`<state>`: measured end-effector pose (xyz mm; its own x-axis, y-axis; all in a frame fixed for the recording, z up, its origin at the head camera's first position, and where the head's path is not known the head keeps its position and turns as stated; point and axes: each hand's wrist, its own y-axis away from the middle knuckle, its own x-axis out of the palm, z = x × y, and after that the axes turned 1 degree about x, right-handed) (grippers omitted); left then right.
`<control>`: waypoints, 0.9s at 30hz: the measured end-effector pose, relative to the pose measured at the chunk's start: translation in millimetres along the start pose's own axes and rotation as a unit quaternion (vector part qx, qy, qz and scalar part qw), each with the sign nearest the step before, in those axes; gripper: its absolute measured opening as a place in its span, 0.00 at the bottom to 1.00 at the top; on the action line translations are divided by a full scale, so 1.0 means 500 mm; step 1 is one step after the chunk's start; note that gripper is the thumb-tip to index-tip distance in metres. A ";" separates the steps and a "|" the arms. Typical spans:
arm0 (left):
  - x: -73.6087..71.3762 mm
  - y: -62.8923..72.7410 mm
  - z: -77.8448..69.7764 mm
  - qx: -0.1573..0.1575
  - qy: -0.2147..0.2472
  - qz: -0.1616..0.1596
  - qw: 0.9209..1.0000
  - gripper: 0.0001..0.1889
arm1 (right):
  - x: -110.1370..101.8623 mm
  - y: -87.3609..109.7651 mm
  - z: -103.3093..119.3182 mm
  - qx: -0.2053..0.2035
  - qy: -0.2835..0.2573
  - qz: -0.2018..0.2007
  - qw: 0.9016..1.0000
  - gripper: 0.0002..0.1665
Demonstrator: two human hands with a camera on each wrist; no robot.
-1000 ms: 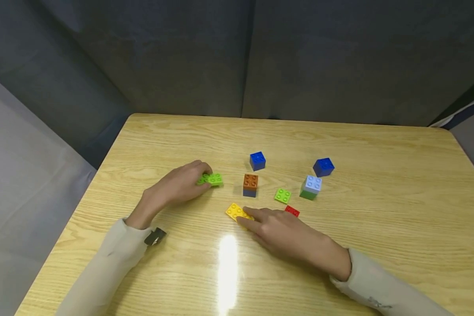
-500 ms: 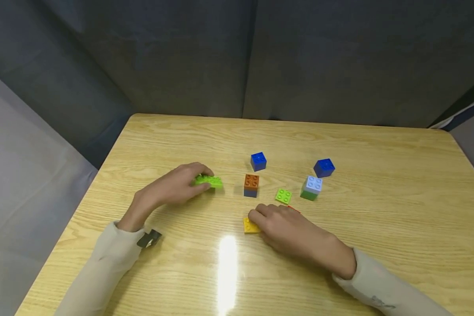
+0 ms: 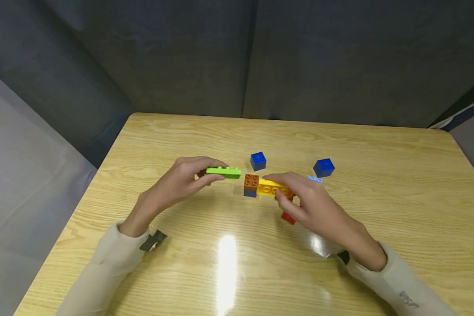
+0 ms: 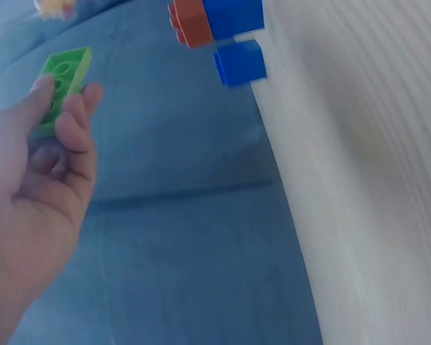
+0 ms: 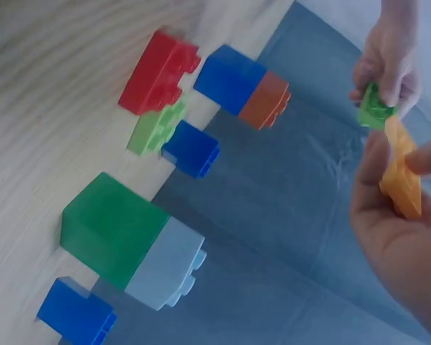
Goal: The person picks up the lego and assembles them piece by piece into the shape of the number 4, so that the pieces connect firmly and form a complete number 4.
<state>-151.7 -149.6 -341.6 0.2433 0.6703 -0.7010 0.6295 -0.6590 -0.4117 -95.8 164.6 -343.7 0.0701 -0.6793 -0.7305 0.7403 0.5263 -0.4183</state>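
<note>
Left hand [image 3: 181, 177]: thumb and fingers bend to a pinch, spread no wider than the green brick [image 3: 227, 173] between them. The green brick projects to the right of the fingertips, its long axis running left to right and its studs upward. The left wrist view shows its hollow underside.

Right hand [image 3: 314, 208]: thumb and fingers likewise pinch the yellow brick [image 3: 268, 188]. This brick projects to the left of the hand, its long axis also running roughly left to right. A broad face with round forms turns toward the near side; whether these are studs or tubes cannot be told.

Critical relation: the free ends of the two bricks face each other and stand apart in the head view, with the brown-topped stack [image 3: 251, 181] appearing between them. Both bricks appear raised above the table [image 3: 181, 267]. Bringing them together would call for closing this gap and turning the yellow brick to match the level green one. Each brick is nearest its own holding hand.
</note>
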 end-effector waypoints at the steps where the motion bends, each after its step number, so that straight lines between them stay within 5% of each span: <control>1: 0.004 -0.004 -0.006 0.019 0.002 -0.008 1.000 0.14 | -0.002 -0.002 -0.002 0.000 0.004 -0.017 1.000 0.21; 6: 0.023 -0.023 -0.034 0.086 0.016 -0.022 0.996 0.14 | -0.009 -0.009 -0.005 -0.004 0.004 -0.063 0.998 0.24; 14: 0.045 -0.045 -0.051 0.111 0.037 -0.017 0.993 0.16 | -0.020 -0.015 0.002 -0.023 -0.009 -0.089 0.996 0.26; 21: 0.064 -0.059 -0.053 0.144 0.030 -0.027 0.989 0.27 | -0.018 -0.014 0.008 -0.050 -0.024 -0.078 0.995 0.27; 27: 0.075 -0.063 -0.052 0.184 -0.029 -0.057 0.981 0.29 | -0.017 -0.011 0.009 -0.058 -0.037 -0.061 0.996 0.21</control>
<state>-143.2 -94.5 -339.8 0.1373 0.7338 -0.6654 0.3393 -0.6659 -0.6644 -97.8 165.2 -332.8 0.0363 -0.7757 -0.6300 0.6640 0.4898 -0.5649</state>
